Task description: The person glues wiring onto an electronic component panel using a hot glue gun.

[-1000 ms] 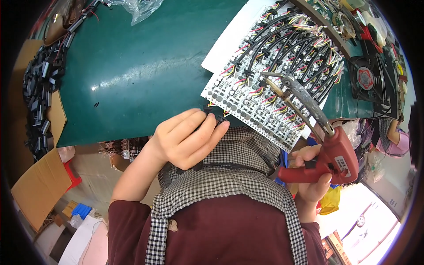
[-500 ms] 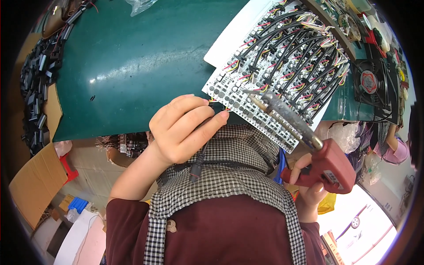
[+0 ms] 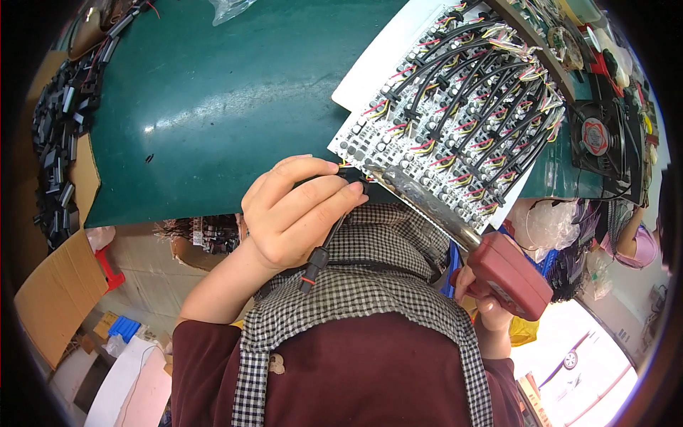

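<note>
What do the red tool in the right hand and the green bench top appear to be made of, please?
The red tool: its handle looks like moulded matte plastic, and its long shaft seems bare grey metal with a dull sheen. The green bench top: probably a rubber or vinyl mat, smooth with soft glare.

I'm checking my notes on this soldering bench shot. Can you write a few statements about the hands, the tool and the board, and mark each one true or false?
1. The right hand grips a red-handled soldering gun. True.
2. The left hand is empty. False: its fingers pinch a black cable with a connector on it.
3. The circuit board panel lies on a green mat. True.
4. The tool's metal tip points away from the board. False: it reaches toward the panel's near edge.
</note>
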`<state>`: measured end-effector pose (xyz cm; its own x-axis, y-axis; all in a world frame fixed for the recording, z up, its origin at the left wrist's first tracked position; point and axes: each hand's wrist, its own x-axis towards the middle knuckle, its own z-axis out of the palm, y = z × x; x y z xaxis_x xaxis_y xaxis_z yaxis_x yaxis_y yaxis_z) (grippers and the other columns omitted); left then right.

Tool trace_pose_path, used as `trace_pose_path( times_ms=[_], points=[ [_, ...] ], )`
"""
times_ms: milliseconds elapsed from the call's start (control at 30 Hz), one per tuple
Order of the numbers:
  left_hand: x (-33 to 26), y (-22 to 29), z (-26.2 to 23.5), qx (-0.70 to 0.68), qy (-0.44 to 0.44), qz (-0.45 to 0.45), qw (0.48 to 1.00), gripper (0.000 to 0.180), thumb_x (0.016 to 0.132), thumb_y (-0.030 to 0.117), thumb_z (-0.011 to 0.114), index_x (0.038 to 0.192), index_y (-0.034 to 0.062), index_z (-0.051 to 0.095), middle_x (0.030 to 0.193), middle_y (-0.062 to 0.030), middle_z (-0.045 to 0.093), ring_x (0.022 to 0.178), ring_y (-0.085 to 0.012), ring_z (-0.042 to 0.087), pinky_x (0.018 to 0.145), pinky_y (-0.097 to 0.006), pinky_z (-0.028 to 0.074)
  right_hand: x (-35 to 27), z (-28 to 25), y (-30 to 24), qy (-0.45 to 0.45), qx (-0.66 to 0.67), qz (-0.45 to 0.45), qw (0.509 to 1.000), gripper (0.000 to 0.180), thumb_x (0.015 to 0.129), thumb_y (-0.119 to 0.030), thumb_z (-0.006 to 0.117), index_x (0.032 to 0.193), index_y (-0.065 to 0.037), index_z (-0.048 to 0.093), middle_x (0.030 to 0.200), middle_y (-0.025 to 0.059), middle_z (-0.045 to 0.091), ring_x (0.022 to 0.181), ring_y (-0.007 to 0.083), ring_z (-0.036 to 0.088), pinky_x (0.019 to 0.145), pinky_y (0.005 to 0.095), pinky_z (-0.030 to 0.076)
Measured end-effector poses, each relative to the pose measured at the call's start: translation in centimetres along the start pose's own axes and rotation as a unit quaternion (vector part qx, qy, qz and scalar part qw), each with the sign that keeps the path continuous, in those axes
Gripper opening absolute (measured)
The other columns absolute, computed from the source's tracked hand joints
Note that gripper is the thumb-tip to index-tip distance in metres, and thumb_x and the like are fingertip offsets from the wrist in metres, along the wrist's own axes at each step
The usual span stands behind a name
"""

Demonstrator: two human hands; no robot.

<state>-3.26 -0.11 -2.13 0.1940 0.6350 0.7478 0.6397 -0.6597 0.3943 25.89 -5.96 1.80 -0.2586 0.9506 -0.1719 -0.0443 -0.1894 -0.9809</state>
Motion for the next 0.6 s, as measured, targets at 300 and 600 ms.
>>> trace_pose_path(
  times_ms=[300, 600],
  points=[
    [0.0, 0.1, 0.0, 0.018, 0.001, -0.003, 1.0, 0.02, 0.062, 0.012, 0.076, 0.077, 0.0044, 0.066, 0.071, -0.0029, 0.061, 0.072, -0.0206, 0.061, 0.057, -0.032, 0.052, 0.9, 0.5, -0.3, -0.01, -0.014, -0.023, 1.0, 0.08, 0.073, -0.032, 0.076, 0.129, 0.009, 0.036, 0.077, 0.0146, 0.065, 0.062, 0.0167, 0.063, 0.056, 0.025, 0.05],
    [0.2, 0.3, 0.0, 0.012, 0.005, -0.01, 1.0, 0.02, 0.061, 0.011, 0.076, 0.077, 0.0044, 0.066, 0.07, -0.003, 0.06, 0.071, -0.0205, 0.061, 0.055, -0.031, 0.051, 0.5, 0.3, 0.0, -0.023, -0.028, -0.046, 0.998, 0.078, 0.074, -0.031, 0.076, 0.129, 0.009, 0.037, 0.079, 0.0158, 0.065, 0.064, 0.0186, 0.064, 0.056, 0.0252, 0.05]
  ],
)
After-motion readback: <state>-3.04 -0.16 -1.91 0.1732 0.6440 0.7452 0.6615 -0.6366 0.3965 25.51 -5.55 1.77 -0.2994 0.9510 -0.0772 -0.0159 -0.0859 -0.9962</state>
